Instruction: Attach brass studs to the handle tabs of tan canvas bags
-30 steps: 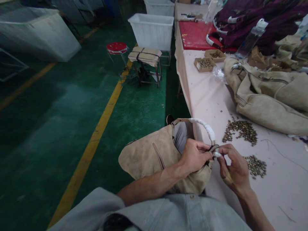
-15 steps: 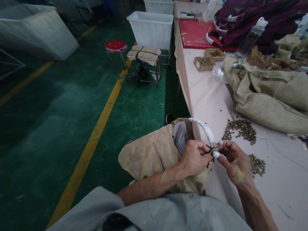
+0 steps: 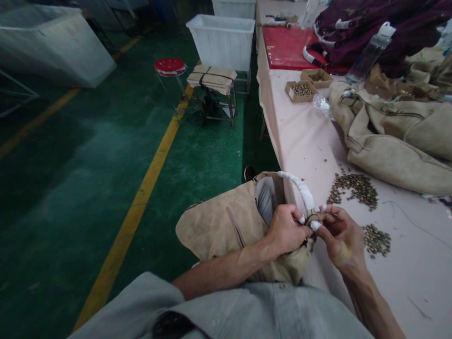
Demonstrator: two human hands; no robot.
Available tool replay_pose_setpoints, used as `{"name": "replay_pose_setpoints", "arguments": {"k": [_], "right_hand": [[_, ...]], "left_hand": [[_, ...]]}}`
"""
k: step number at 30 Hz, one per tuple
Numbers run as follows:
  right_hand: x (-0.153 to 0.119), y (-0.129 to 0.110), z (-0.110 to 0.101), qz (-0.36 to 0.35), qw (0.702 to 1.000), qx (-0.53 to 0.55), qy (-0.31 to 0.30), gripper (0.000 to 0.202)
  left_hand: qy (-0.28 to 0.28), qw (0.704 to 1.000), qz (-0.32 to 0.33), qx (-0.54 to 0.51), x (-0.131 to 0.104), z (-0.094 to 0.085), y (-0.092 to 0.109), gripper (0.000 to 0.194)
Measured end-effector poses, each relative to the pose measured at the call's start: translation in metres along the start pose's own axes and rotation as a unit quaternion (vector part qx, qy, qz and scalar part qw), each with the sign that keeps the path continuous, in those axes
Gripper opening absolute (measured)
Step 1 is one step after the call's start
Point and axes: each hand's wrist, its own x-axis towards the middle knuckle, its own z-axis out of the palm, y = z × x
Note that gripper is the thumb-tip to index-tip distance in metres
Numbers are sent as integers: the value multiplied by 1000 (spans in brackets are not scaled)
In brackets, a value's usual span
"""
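Both hands were pinched shut around the lower end of a white-wrapped handle (image 3: 300,188), where it joined the tan suede bag (image 3: 219,230). The left hand (image 3: 287,230) closed its fingers over the bag's top edge and the handle's base, while the right hand (image 3: 339,230) met it from the right, thumb and forefinger pressed together on a small white-tipped piece at the joint. What exactly sat between those fingertips was too small to tell.

That bag rested on the person's lap, just off the near left edge of the pale pink table (image 3: 307,136), its mouth open toward the table and its handle arching up over the edge.

On the table just right of the right hand lay two loose heaps of small brass rivets: the nearer heap (image 3: 377,239) close to the wrist, the farther heap (image 3: 353,188) beyond it. Farther right sprawled a pile of tan bags (image 3: 399,136). At the far end stood two small cardboard boxes of rivets (image 3: 300,89), a clear plastic bottle (image 3: 367,54) lying tilted, a red board (image 3: 282,47) and dark purple bags (image 3: 374,23).

Left of the table, on the green floor with its yellow line (image 3: 141,193), stood a red stool (image 3: 169,67), a padded stool (image 3: 212,80) and a white plastic bin (image 3: 222,42).
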Motion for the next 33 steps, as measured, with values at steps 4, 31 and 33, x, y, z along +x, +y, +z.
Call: {"name": "replay_pose_setpoints", "arguments": {"k": [4,31,33], "right_hand": [[4,1,-2,14,999,20,-24,42],[-7,16,-16,46,995,86,22,44],[-7,27,-34,62,992,109,19,46]], "left_hand": [[2,1000,3,-2,0,-1,1,30],[-52,988,6,-145,-11,-36,24,33],[35,996,53,-70,-5,-66,27,26]]}}
